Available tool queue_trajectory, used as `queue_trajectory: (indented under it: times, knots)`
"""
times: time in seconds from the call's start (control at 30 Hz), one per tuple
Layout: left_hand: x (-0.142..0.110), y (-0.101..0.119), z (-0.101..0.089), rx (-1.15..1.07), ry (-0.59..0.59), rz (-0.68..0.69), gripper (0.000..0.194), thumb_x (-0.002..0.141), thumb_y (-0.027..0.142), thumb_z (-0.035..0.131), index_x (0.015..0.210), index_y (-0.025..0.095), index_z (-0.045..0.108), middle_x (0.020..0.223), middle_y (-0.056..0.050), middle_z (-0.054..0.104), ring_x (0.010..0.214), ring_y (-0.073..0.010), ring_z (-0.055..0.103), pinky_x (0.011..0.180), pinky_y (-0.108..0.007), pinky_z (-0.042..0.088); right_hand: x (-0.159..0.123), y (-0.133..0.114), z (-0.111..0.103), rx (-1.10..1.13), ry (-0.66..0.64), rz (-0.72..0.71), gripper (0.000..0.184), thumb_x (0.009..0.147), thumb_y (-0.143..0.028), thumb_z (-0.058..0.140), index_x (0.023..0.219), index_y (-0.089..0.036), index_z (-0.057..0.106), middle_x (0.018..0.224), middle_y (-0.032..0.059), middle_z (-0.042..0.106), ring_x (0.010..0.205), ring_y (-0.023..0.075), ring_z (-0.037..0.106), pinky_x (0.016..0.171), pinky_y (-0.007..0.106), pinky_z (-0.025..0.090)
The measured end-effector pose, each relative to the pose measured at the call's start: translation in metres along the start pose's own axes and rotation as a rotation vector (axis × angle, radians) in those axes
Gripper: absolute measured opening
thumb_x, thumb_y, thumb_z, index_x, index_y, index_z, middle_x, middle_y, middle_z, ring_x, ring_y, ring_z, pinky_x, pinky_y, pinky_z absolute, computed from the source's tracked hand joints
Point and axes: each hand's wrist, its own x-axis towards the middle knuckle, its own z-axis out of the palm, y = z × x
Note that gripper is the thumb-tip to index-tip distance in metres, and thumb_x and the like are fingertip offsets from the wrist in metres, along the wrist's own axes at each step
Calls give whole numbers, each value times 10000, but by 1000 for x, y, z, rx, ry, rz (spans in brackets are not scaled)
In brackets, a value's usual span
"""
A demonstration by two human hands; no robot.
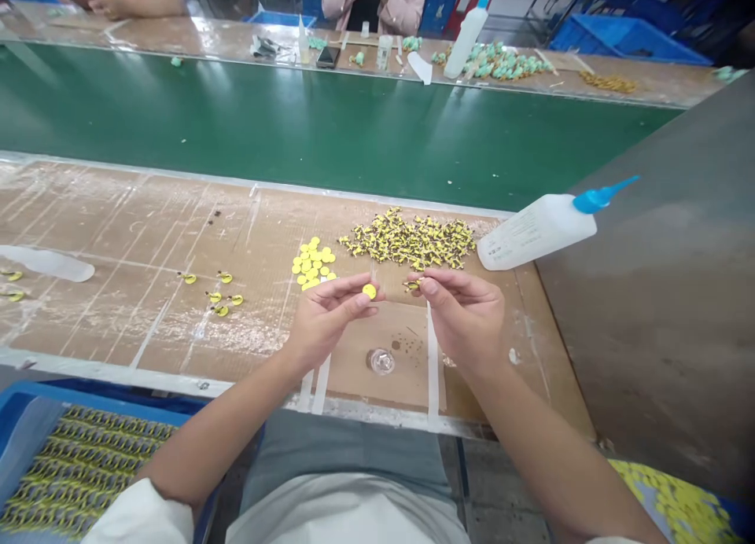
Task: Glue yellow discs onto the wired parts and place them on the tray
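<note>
A green conveyor belt (295,127) ran across the view, with a person in a pink jacket (377,1) seated at the far bench beyond it. On the near side, a cardboard-topped workbench (118,324) held most of the work. A blue crate (88,395) at the lower left was packed with rows of yellow-and-dark pieces, and a mass of loose yellow discs (678,505) lay at the lower right, partly out of view.

On the bench, a large heap of yellow-and-dark pieces (406,241) lay beside a white glue bottle with a blue nozzle (534,233). Left of the heap was a smaller pile of flat yellow discs (312,262). Much of both piles remained unused, while only a few joined pieces (217,310) lay spread out further left. A small clear glass dish (382,362) sat below the hands.

Both hands were raised above the bench, close together but not touching. The left hand (330,316) was closed in a pinch around one yellow disc (369,291), and the right hand (463,316) pinched a small yellow-and-dark piece (413,284). The disc and piece were held apart.
</note>
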Motion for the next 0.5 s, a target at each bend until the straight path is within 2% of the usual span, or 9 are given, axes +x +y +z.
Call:
queue_trajectory:
  times: [0.13,0.33,0.5]
  knots:
    - [13,-2,12,-33,-29,-22,233,764,215,813,995,224,787,978,-66,788,959,-225,745,839,-309,611,-5,4,10,20,42,-20,130,817,-280,790,945,-277,765,916,18,785,818,214,761,761,373,656]
    - [8,-17,9,-53,-24,-78,226,790,224,795,1015,246,784,1055,-71,779,1019,-243,731,912,-355,598,-16,8,9,13,63,-41,135,848,-222,756,959,-298,766,951,9,782,892,221,757,829,394,652]
    - [8,-18,10,-24,-4,-73,230,771,257,811,1000,253,790,1036,-69,783,1008,-256,734,950,-415,587,-22,9,8,-24,60,-15,137,860,-204,737,974,-275,763,955,25,781,928,238,751,863,428,647]
